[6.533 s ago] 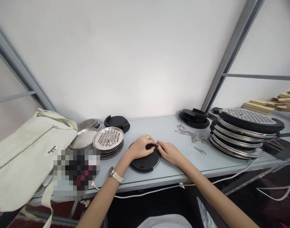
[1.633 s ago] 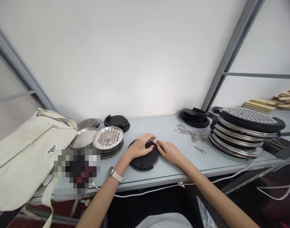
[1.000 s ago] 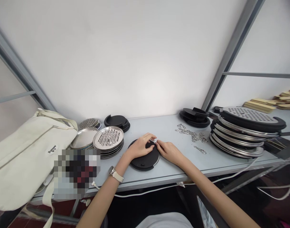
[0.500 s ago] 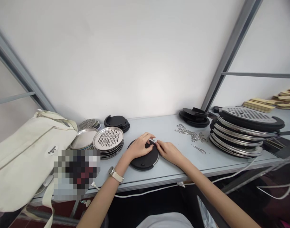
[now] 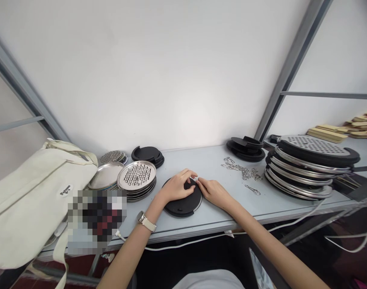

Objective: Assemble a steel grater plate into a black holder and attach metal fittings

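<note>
A round black disc [image 5: 183,205] with a thin silver rim lies flat near the table's front edge. My left hand [image 5: 179,186] rests over its far part, the fingers curled towards the far right edge and the thumb bent apart from them. Against that same edge my right hand [image 5: 211,190] is closed, thumb and index finger pinching a small metal clip [image 5: 195,179]. Most of the clip is hidden by my fingertips. To the right lie several loose metal clips [image 5: 246,172], with a single clip [image 5: 252,190] nearer me.
Left stand stacked metal grater discs [image 5: 138,176], plain metal discs [image 5: 106,176], black holders [image 5: 147,154] and a cream bag [image 5: 35,192]. At right are more black holders [image 5: 246,149] and a tall stack of assembled discs [image 5: 311,164]. A white cable [image 5: 186,244] runs below the table edge.
The black disc has shifted slightly right and towards me. My left fingertips have moved a little right, closer to my right hand at the clip.
</note>
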{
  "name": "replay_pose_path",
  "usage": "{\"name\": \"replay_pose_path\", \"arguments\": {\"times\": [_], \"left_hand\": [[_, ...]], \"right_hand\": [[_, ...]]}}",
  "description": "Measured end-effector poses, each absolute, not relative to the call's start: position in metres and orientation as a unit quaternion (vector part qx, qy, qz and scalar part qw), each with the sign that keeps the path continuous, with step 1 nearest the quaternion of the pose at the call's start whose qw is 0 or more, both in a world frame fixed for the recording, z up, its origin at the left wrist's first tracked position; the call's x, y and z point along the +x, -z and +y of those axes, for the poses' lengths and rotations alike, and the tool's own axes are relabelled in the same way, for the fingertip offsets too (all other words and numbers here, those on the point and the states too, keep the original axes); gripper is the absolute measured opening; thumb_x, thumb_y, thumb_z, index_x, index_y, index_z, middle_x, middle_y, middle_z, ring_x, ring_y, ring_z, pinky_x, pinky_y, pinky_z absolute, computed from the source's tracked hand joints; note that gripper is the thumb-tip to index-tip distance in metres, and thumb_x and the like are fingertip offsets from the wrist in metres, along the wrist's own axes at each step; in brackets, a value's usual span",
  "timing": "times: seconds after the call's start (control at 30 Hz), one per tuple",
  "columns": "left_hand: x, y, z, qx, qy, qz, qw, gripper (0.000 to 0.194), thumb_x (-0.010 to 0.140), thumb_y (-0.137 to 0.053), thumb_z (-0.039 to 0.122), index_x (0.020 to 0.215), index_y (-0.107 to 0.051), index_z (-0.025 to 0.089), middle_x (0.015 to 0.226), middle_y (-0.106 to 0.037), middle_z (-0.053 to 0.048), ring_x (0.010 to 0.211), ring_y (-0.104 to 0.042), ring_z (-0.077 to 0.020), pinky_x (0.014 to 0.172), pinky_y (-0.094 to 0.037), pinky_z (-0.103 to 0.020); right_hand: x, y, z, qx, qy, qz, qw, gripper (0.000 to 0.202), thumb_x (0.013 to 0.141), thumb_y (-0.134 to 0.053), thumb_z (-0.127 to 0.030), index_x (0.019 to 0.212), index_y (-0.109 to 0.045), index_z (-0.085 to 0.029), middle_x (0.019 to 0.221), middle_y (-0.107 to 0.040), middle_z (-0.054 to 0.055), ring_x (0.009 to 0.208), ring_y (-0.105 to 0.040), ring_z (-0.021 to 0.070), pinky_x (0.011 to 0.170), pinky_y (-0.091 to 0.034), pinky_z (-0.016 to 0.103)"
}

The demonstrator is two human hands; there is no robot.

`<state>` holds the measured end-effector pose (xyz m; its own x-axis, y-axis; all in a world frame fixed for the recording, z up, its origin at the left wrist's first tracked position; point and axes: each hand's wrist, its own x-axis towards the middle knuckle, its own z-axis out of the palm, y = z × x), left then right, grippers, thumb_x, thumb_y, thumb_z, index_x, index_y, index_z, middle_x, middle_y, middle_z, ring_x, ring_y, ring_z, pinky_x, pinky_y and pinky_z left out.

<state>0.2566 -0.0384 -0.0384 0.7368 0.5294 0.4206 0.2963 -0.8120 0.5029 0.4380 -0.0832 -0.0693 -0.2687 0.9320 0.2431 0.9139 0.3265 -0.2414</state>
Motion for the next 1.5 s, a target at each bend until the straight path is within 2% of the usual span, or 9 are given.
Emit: {"name": "replay_pose_path", "arguments": {"times": [0.27, 0.4, 0.7, 1.13, 1.33, 1.5], "left_hand": [[0.2568, 0.0374, -0.0363, 0.921, -0.28, 0.209, 0.171, 0.035, 0.078, -0.052, 0.012, 0.112, -0.051, 0.02, 0.108, -0.058, -0.005, 0.102, -0.051, -0.0192, 0.091, -0.041, -0.034], [0.2574, 0.0376, -0.0352, 0.927, -0.273, 0.198, 0.163, 0.031, 0.079, -0.052, 0.012, 0.109, -0.054, 0.019, 0.104, -0.06, -0.005, 0.099, -0.052, -0.0187, 0.091, -0.041, -0.034], [0.2574, 0.0385, -0.0346, 0.926, -0.273, 0.217, 0.145, 0.025, 0.079, -0.054, 0.016, 0.103, -0.056, 0.018, 0.102, -0.06, -0.006, 0.097, -0.052, -0.0199, 0.09, -0.042, -0.036], [0.2572, 0.0389, -0.0346, 0.927, -0.27, 0.22, 0.141, 0.026, 0.079, -0.054, 0.017, 0.105, -0.055, 0.019, 0.102, -0.058, -0.005, 0.099, -0.051, -0.0203, 0.09, -0.041, -0.037], [0.2574, 0.0401, -0.0355, 0.914, -0.286, 0.229, 0.174, 0.045, 0.077, -0.055, 0.015, 0.12, -0.044, 0.02, 0.108, -0.056, -0.006, 0.102, -0.052, -0.0203, 0.091, -0.042, -0.037], [0.2577, 0.04, -0.0361, 0.916, -0.277, 0.223, 0.185, 0.044, 0.077, -0.054, 0.013, 0.119, -0.045, 0.021, 0.109, -0.057, -0.005, 0.102, -0.053, -0.02, 0.093, -0.041, -0.037]], "right_hand": [[0.438, 0.067, -0.084, -0.58, -0.043, -0.794, 0.176, 0.033, 0.096, -0.026, -0.03, 0.093, -0.056, -0.018, 0.073, -0.065, 0.004, 0.063, -0.059, 0.015, 0.058, -0.027, 0.024], [0.4378, 0.0665, -0.0846, -0.58, -0.054, -0.792, 0.186, 0.035, 0.096, -0.024, -0.031, 0.1, -0.056, -0.018, 0.078, -0.067, 0.005, 0.066, -0.06, 0.0158, 0.059, -0.029, 0.024], [0.438, 0.0661, -0.0845, -0.579, -0.046, -0.793, 0.186, 0.032, 0.095, -0.026, -0.03, 0.092, -0.056, -0.018, 0.071, -0.065, 0.004, 0.061, -0.058, 0.0145, 0.057, -0.026, 0.024], [0.4386, 0.0683, -0.084, -0.573, -0.042, -0.797, 0.19, 0.033, 0.096, -0.024, -0.031, 0.091, -0.054, -0.019, 0.069, -0.062, 0.002, 0.06, -0.057, 0.0141, 0.056, -0.026, 0.023], [0.4372, 0.0659, -0.0848, -0.575, -0.048, -0.794, 0.189, 0.032, 0.096, -0.026, -0.03, 0.085, -0.054, -0.019, 0.067, -0.061, 0.002, 0.059, -0.056, 0.0135, 0.056, -0.026, 0.023], [0.4375, 0.0662, -0.0844, -0.579, -0.046, -0.793, 0.184, 0.032, 0.095, -0.027, -0.03, 0.085, -0.054, -0.018, 0.068, -0.062, 0.003, 0.059, -0.056, 0.0135, 0.056, -0.026, 0.024]]}}
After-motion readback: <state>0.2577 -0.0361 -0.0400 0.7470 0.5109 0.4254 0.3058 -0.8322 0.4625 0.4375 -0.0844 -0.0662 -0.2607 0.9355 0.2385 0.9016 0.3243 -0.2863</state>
